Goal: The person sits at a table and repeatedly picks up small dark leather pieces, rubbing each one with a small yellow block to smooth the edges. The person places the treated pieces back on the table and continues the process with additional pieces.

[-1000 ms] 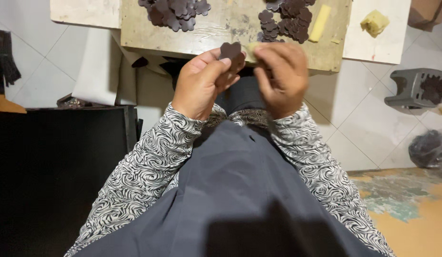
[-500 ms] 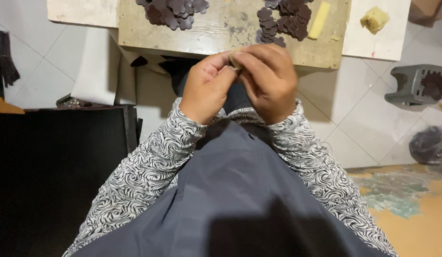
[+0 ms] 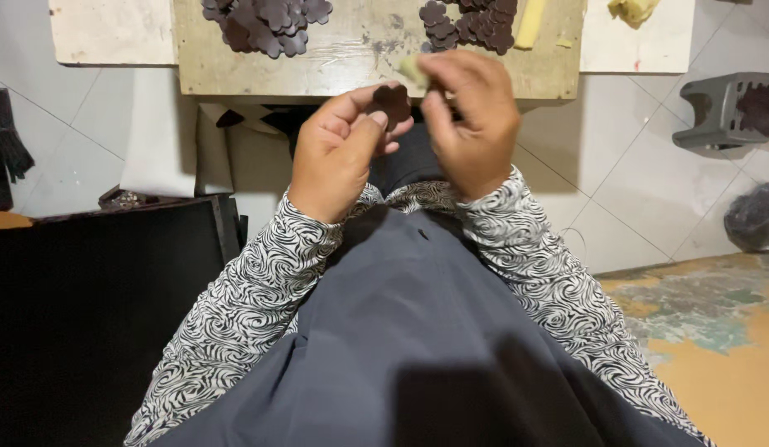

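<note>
1. Lifting your hands up and away from your lap, you are now bringing them level with the near edge of the counter (image 3: 235, 79); half a second ago they were pressed together lower down, over the dark cloth of your lap.
2. Parting the hands, you are showing again the dark brown flower-shaped piece (image 3: 392, 101), which was hidden between your fingers a moment back.
3. Your left hand (image 3: 339, 153) is pinching that piece between the thumb and the first fingers, the other fingers curling loosely under it, the wrist bending up from the patterned sleeve (image 3: 252, 290).
4. Your right hand (image 3: 471, 120) is closing its fingertips on a small pale yellowish bit (image 3: 413, 68), holding it just above and beside the brown piece; whether the two are touching cannot be told from here.
5. Judging by this, you are working the pale bit onto the brown piece, and the pair is being turned into view for a check or a fresh grip.
6. The flower-shaped piece is sitting in the air between your hands, just in front of the counter and not on it.
7. On the counter, one heap of like brown pieces (image 3: 264, 18) is lying to the left and another heap (image 3: 471, 23) to the right, with a pale yellow stick (image 3: 530, 23) beside the second.
8. A grey plastic stool (image 3: 716, 112) is lying on the tiled floor (image 3: 616, 182) to your right.
</note>
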Action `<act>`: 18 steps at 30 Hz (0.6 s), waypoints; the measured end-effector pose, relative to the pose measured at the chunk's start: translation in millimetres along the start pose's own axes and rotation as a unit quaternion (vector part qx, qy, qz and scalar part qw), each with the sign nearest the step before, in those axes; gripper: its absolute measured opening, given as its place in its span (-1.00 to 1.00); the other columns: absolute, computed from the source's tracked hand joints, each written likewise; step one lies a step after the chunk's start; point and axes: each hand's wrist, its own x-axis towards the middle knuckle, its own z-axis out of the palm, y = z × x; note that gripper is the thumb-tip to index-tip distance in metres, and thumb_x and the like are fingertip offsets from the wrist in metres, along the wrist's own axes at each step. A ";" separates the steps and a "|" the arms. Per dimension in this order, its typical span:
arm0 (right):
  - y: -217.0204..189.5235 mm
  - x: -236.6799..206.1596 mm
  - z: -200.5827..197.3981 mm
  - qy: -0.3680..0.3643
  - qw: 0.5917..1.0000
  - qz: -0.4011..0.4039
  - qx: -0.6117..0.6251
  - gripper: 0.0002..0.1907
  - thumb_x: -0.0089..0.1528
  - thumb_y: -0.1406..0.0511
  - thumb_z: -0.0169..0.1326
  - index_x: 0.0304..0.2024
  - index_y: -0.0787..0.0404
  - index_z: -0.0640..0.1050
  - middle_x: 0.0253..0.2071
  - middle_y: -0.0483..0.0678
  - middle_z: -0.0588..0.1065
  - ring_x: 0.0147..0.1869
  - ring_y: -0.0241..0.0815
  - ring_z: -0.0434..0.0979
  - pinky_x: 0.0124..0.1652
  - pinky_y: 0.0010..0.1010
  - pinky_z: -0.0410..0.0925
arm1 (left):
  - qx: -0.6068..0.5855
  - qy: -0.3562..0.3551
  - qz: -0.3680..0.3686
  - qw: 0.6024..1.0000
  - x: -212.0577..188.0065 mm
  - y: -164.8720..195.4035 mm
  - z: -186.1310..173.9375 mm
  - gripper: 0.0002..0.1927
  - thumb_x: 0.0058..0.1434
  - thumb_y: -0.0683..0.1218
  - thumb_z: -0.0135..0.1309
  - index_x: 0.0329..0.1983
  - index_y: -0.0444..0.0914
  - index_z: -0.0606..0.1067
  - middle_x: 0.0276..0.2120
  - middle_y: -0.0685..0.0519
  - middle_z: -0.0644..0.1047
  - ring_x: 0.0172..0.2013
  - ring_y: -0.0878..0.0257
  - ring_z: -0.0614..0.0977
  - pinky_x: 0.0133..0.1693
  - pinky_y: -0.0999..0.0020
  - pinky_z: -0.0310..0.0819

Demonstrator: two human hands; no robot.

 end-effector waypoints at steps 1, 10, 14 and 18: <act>-0.4 -1.6 -2.4 0.019 0.999 0.025 0.032 -0.67 0.36 0.53 0.13 0.17 0.26 0.56 0.13 -0.01 0.51 0.20 -0.11 0.55 0.19 -0.38 0.46 | 0.008 0.003 0.010 1.000 1.3 -0.2 -0.1 -0.70 0.44 -0.20 -0.08 0.18 -0.40 0.44 -0.03 0.04 0.62 -0.07 0.35 0.67 -0.09 0.50 0.54; -10.1 -3.6 -5.2 -0.119 0.982 0.081 0.121 -0.74 0.29 0.49 0.12 0.04 0.27 0.58 0.19 0.05 0.52 0.13 -0.20 0.60 0.08 -0.43 0.48 | 0.329 0.061 0.190 0.923 -1.6 8.3 4.4 -0.72 0.35 -0.27 0.09 0.12 -0.32 0.48 -0.14 -0.01 0.68 -0.12 0.26 0.75 -0.07 0.38 0.64; -4.6 -4.1 -1.0 -0.116 0.984 0.080 0.108 -0.76 0.30 0.50 0.17 0.02 0.28 0.59 0.02 -0.01 0.56 0.04 -0.24 0.60 0.06 -0.48 0.47 | 0.381 0.071 0.197 0.901 -5.5 18.5 5.4 -0.63 0.28 -0.27 0.10 0.16 -0.31 0.43 -0.17 -0.03 0.68 -0.13 0.19 0.75 -0.09 0.36 0.62; 1.7 -11.9 3.4 -0.092 0.942 0.180 0.268 -0.83 0.34 0.48 0.13 0.00 0.33 0.55 0.03 -0.04 0.54 0.05 -0.31 0.58 0.10 -0.48 0.47 | 0.304 0.047 0.224 0.925 -2.8 16.7 2.8 -0.64 0.33 -0.27 0.09 0.18 -0.34 0.40 -0.03 -0.03 0.64 0.03 0.24 0.72 0.04 0.39 0.59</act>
